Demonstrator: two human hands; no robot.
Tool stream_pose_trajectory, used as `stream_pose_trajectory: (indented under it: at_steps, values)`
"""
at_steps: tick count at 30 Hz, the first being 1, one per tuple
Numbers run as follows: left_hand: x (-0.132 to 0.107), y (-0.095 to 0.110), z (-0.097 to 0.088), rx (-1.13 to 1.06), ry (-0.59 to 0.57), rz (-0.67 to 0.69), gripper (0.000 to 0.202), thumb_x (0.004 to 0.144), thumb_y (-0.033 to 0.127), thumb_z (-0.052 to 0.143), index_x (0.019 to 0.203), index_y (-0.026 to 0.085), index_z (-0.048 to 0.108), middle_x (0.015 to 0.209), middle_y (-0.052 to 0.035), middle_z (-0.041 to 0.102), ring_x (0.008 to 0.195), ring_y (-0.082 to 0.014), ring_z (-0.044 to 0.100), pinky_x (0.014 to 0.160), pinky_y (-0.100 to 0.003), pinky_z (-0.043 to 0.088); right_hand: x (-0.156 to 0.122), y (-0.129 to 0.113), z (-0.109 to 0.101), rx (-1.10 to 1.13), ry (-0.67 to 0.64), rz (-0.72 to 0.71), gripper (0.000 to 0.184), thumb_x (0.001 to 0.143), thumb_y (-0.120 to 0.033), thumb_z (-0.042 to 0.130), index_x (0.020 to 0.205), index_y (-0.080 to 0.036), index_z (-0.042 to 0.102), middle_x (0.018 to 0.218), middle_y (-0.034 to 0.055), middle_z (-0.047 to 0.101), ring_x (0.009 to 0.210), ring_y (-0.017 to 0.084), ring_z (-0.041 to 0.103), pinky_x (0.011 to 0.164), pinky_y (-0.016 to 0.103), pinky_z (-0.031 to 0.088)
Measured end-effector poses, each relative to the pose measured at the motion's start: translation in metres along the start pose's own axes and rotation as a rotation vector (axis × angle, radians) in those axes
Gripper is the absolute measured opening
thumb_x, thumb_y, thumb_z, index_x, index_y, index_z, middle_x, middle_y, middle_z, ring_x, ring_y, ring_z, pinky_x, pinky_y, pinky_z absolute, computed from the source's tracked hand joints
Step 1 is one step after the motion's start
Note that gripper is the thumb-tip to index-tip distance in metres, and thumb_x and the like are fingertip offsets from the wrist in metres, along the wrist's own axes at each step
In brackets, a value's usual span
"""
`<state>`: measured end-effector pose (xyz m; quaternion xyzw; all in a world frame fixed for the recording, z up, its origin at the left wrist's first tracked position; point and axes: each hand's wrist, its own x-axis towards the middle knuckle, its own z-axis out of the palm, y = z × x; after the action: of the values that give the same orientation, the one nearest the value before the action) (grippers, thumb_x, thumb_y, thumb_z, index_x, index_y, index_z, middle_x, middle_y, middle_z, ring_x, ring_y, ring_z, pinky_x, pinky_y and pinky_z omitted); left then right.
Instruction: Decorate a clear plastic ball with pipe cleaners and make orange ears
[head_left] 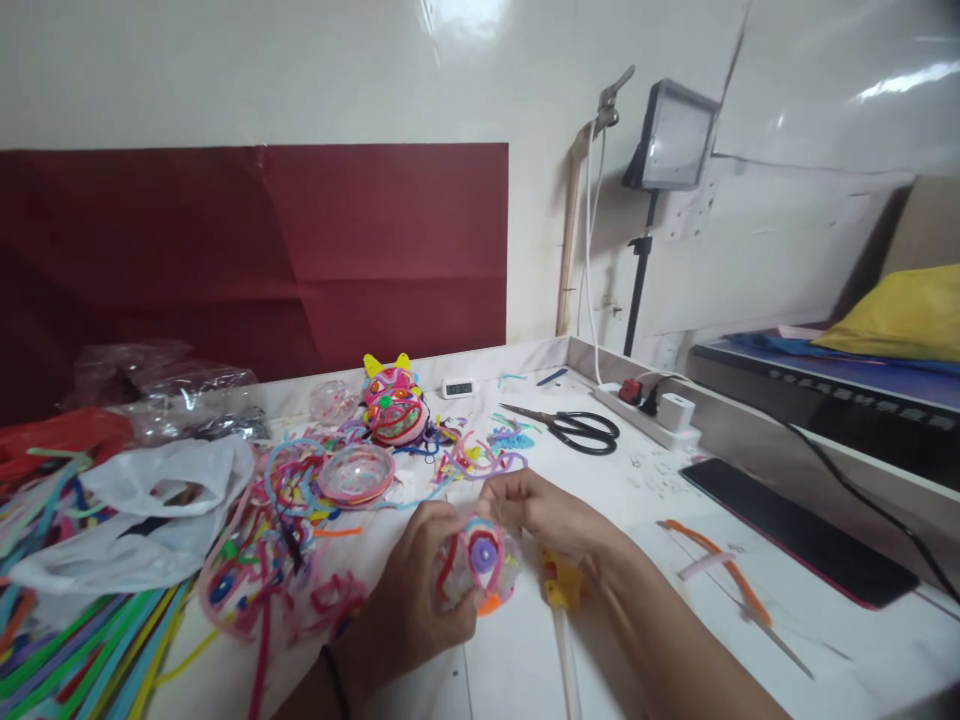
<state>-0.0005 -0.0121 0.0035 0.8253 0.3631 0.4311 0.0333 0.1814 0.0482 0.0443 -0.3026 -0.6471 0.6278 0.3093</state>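
My left hand point(409, 600) and my right hand point(540, 515) are both closed round a small clear ball point(480, 565) decorated with pink, purple and orange pipe-cleaner coils, held just above the white table point(675, 640). The left hand cups it from the left; the right hand's fingers pinch its top right side. A finished pink and yellow pipe-cleaner figure point(391, 402) stands farther back. A clear half-shell with a pink rim point(356, 473) lies beyond my hands.
Loose coloured pipe cleaners point(90, 640) pile at the left with white plastic bags point(150, 510). Black scissors point(577, 430), a small clock point(457, 387), a power strip point(652, 410), a dark tablet point(795, 535) and a lamp on a stand point(667, 140) sit to the right.
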Motion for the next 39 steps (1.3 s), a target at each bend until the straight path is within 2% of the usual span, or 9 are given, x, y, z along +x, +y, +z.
stream_pose_trajectory:
  at_steps: [4,11,21,25,39]
  values:
    - [0.0,0.001,0.0,-0.001,0.024,-0.014,0.06,0.059,0.003,0.059,0.115,0.022,0.044,0.108,-0.008,0.053,0.104,-0.0255,0.055,0.088,-0.04,0.049,0.0,0.003,-0.001,-0.021,0.0,-0.011,0.035,0.063,-0.046,0.071,0.058,-0.016,0.053,0.049,-0.0078,0.038,0.049,0.007,0.029,0.05,0.023,0.022]
    - [-0.002,-0.002,0.001,0.048,0.016,0.04,0.062,0.062,0.006,0.059,0.119,0.022,0.04,0.112,-0.0092,0.047,0.108,-0.0262,0.051,0.091,-0.043,0.046,0.002,0.006,-0.004,-0.052,-0.003,-0.036,0.036,0.064,-0.046,0.071,0.056,-0.017,0.051,0.049,-0.0078,0.037,0.048,0.007,0.028,0.05,0.023,0.022]
    - [0.001,-0.003,-0.001,0.027,-0.013,0.04,0.054,0.068,0.01,0.058,0.117,0.022,0.041,0.114,-0.0083,0.045,0.11,-0.0246,0.048,0.095,-0.041,0.043,0.004,0.008,-0.002,-0.061,0.011,-0.061,0.033,0.065,-0.044,0.067,0.054,-0.018,0.049,0.049,-0.007,0.038,0.049,0.008,0.028,0.05,0.024,0.021]
    - [-0.001,-0.004,-0.002,0.051,-0.015,0.045,0.057,0.068,0.011,0.059,0.121,0.022,0.04,0.119,-0.0091,0.044,0.114,-0.0249,0.046,0.098,-0.042,0.041,0.005,0.007,-0.004,-0.079,0.0,-0.07,0.033,0.063,-0.043,0.067,0.053,-0.018,0.049,0.047,-0.0082,0.035,0.047,0.008,0.025,0.049,0.024,0.02]
    - [-0.007,-0.01,-0.003,0.15,-0.025,0.052,0.056,0.074,0.021,0.063,0.125,0.022,0.04,0.123,-0.0116,0.05,0.118,-0.0258,0.047,0.098,-0.041,0.042,0.004,0.007,-0.002,-0.045,0.005,-0.088,0.033,0.062,-0.043,0.069,0.053,-0.017,0.05,0.046,-0.0079,0.039,0.046,0.007,0.029,0.049,0.024,0.022]
